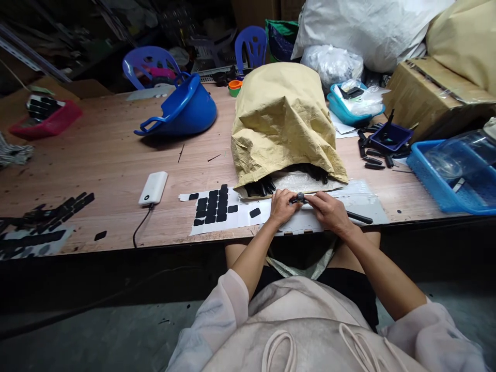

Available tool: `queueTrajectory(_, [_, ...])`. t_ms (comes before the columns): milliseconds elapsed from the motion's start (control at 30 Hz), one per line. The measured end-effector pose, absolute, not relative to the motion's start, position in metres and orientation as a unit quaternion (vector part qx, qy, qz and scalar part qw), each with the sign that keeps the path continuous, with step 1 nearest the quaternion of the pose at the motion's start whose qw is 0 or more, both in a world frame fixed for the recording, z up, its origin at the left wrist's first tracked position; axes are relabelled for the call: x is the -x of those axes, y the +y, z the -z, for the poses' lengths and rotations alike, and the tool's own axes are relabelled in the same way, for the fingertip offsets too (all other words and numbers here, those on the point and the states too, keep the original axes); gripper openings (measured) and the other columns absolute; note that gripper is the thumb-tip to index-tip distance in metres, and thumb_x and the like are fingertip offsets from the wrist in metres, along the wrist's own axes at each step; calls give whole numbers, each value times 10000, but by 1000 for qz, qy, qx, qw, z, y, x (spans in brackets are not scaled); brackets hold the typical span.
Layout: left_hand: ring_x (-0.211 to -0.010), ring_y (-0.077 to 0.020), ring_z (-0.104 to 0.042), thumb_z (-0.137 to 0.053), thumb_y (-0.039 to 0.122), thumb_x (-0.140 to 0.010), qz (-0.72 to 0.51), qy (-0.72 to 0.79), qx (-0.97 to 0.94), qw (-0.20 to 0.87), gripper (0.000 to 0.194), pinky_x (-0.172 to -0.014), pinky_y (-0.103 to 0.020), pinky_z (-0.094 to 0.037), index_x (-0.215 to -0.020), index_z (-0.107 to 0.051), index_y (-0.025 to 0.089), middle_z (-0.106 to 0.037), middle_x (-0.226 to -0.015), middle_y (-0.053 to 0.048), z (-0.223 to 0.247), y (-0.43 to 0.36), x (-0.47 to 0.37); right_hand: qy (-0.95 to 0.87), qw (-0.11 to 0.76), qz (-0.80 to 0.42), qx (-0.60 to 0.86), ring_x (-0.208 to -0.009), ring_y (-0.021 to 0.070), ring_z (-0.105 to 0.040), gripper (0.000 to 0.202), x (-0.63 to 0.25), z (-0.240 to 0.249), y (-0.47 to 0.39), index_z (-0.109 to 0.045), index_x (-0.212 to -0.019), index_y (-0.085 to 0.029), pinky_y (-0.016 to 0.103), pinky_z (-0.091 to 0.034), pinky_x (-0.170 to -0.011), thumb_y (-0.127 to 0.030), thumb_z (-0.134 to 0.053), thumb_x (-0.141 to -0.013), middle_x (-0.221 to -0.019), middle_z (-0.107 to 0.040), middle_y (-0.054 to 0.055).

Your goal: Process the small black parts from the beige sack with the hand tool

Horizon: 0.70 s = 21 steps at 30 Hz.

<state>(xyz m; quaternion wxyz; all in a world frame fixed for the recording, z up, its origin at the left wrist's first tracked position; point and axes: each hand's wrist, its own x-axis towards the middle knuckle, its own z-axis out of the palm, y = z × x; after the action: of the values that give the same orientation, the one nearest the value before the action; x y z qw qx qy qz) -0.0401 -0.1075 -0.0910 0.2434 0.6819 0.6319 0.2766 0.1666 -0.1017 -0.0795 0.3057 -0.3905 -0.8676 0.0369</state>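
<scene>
My left hand (284, 207) and my right hand (328, 211) meet at the table's front edge. Both have their fingers closed on a small black part with a rounded end (299, 198), whose exact kind I cannot make out. A black rod-like piece (359, 217) lies just right of my right hand, on a light sheet (374, 204). To the left of my left hand, a white sheet (242, 223) carries rows of black rounded rectangular pads (211, 205). Directly beyond my hands lies a tan sack (284, 113), its mouth toward me with black pieces (263, 186) showing inside.
A white power bank (153, 188) with a cable lies left. Farther back are a tilted blue basin (182, 109) and a red tray (48, 123). On the right stand a blue basket (442, 178), a small purple tray (391, 137) among black pieces, and a cardboard box (437, 98).
</scene>
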Motion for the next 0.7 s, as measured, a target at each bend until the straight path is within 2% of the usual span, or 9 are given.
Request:
queueTrajectory(67, [-1057, -251, -577, -859, 260, -853, -279, 631, -681, 244, 164, -977, -399, -424, -1000, -789, 276, -730, -998, -14, 91, -107, 40, -866, 299, -33, 399, -884, 186, -694, 329, -168, 81, -102, -746, -1283, -298, 267, -540, -721, -234, -529, -1043, -957, -727, 49])
queueTrajectory(200, [-1067, -248, -575, -853, 262, -856, -288, 626, -683, 242, 133, -999, -405, -420, -970, -786, 282, -733, -1020, -12, 94, -107, 40, -847, 326, -34, 419, -928, 186, -701, 325, -175, 79, -102, -738, -1294, -294, 272, -549, -788, -254, -516, -1060, -993, -737, 50])
queueTrajectory(333, [-1067, -248, -578, -851, 269, -855, -288, 629, -681, 241, 130, -994, -405, -423, -964, -780, 276, -727, -1008, -14, 96, -107, 40, -853, 312, -46, 416, -892, 176, -700, 303, -182, 78, -102, -750, -1252, -289, 260, -541, -751, -277, -512, -1065, -952, -730, 41])
queueTrajectory(500, [-1059, -250, -585, -849, 273, -852, -286, 624, -686, 241, 133, -996, -406, -429, -962, -775, 265, -728, -997, -16, 95, -107, 40, -837, 328, -30, 437, -943, 190, -703, 318, -201, 74, -89, -745, -1262, -288, 284, -554, -796, -323, -493, -1072, -1024, -745, 56])
queueTrajectory(700, [-1032, -247, -593, -853, 236, -830, -296, 624, -684, 233, 155, -989, -401, -436, -953, -761, 252, -725, -970, -13, 95, -108, 40, -859, 271, 25, 433, -920, 226, -651, 310, -226, 83, -62, -786, -1174, -272, 345, -531, -793, -346, -510, -1054, -953, -726, 76])
